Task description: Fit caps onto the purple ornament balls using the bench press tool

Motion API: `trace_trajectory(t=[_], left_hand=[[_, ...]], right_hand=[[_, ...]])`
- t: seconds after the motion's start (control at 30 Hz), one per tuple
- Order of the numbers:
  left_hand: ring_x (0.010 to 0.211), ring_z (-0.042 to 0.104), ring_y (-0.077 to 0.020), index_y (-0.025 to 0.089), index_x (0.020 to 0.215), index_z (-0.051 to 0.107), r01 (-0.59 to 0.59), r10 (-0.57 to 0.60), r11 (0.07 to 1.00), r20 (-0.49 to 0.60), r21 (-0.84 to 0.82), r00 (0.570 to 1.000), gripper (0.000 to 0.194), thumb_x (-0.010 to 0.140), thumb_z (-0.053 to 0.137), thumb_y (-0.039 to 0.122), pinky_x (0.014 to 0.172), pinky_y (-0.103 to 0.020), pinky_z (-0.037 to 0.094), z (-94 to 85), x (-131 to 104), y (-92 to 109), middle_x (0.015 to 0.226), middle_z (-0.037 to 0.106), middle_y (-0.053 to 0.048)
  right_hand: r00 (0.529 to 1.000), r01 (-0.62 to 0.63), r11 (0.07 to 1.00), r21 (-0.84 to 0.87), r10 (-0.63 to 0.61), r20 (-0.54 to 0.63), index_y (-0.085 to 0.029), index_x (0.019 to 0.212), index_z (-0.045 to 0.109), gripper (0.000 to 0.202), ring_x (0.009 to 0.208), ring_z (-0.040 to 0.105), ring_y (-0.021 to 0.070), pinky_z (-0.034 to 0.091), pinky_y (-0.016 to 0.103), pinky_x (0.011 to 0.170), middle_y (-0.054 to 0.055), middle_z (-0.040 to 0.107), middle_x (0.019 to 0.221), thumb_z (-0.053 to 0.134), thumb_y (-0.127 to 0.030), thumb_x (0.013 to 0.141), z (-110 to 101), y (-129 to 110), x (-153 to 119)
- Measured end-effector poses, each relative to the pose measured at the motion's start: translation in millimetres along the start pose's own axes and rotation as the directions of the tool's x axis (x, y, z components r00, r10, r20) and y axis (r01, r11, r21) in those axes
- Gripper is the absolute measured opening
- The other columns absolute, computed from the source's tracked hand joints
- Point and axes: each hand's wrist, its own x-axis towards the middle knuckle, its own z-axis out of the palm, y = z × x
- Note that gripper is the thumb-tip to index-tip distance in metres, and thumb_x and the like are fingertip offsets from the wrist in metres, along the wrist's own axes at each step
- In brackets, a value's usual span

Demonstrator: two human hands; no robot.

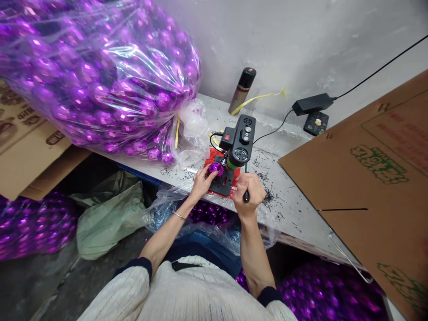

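Note:
Between the fingers of my left hand [201,182] is a shiny purple ball [216,169], held at the base of a small black bench machine [245,136]. My right hand [249,192] is closed round the machine's black lever handle [246,196], to the right of the ball. The machine has a red switch and round vents, and its dark base plate [221,183] sits on a red mat [210,157]. My left fingers partly cover the ball, so where it meets the machine is hard to make out.
A big clear bag of purple balls [100,84] lies at the left. Behind the machine stand a spray can [243,90] and a power adapter [312,104]. Cardboard boxes [364,178] crowd the right. Short black bits [267,191] litter the table. Below its edge, an open bag [209,213] holds purple balls.

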Motion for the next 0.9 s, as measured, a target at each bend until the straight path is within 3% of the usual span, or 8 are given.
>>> trace_trajectory(t=[0.13,0.27,0.47,0.6,0.9], left_hand=[[0.100,0.066,-0.0271,0.026,0.126,0.068,0.003,-0.002,0.996,-0.014,0.091,1.000,0.052,0.084,0.070,0.055,0.100,-0.048,0.047,1.5,-5,0,0.097,0.072,-0.008],[0.108,0.064,-0.0289,0.026,0.128,0.065,-0.030,0.032,0.990,-0.016,0.138,0.999,0.055,0.081,0.075,0.052,0.104,-0.051,0.043,7.1,-8,4,0.108,0.072,-0.009],[0.120,0.063,-0.0295,0.021,0.139,0.051,-0.276,0.265,0.946,0.083,0.170,0.961,0.064,0.085,0.072,0.047,0.114,-0.054,0.035,14.8,-12,4,0.127,0.067,-0.014],[0.123,0.062,-0.0281,0.020,0.140,0.049,-0.367,0.350,0.918,0.124,0.151,0.928,0.061,0.088,0.069,0.044,0.111,-0.050,0.041,13.4,-15,2,0.131,0.065,-0.015],[0.124,0.063,-0.0286,0.021,0.142,0.047,-0.375,0.359,0.919,0.136,0.117,0.923,0.062,0.088,0.070,0.041,0.112,-0.053,0.043,12.4,-15,-3,0.132,0.065,-0.015]], right_hand=[[1.000,-0.011,1.000,0.009,0.011,-0.004,-0.021,0.079,0.054,0.019,0.065,0.058,0.0122,0.044,0.026,0.063,0.001,0.061,0.069,0.045,-0.011,0.094,0,0,0],[1.000,-0.017,1.000,0.022,0.017,0.004,-0.021,0.080,0.056,0.019,0.066,0.059,0.0128,0.044,0.026,0.063,0.001,0.061,0.070,0.046,-0.012,0.094,-1,-1,-1],[1.000,-0.021,1.000,0.008,0.021,0.009,-0.021,0.081,0.056,0.019,0.067,0.060,0.0134,0.045,0.027,0.064,0.002,0.062,0.070,0.045,-0.013,0.094,0,1,-3],[1.000,-0.021,1.000,0.015,0.021,0.010,-0.020,0.081,0.055,0.019,0.068,0.059,0.0129,0.044,0.027,0.064,0.002,0.061,0.071,0.045,-0.012,0.094,0,-1,-2],[0.999,-0.037,0.999,0.021,0.037,-0.026,-0.021,0.080,0.056,0.018,0.068,0.061,0.0138,0.047,0.027,0.064,0.002,0.062,0.071,0.045,-0.012,0.093,7,2,-15]])
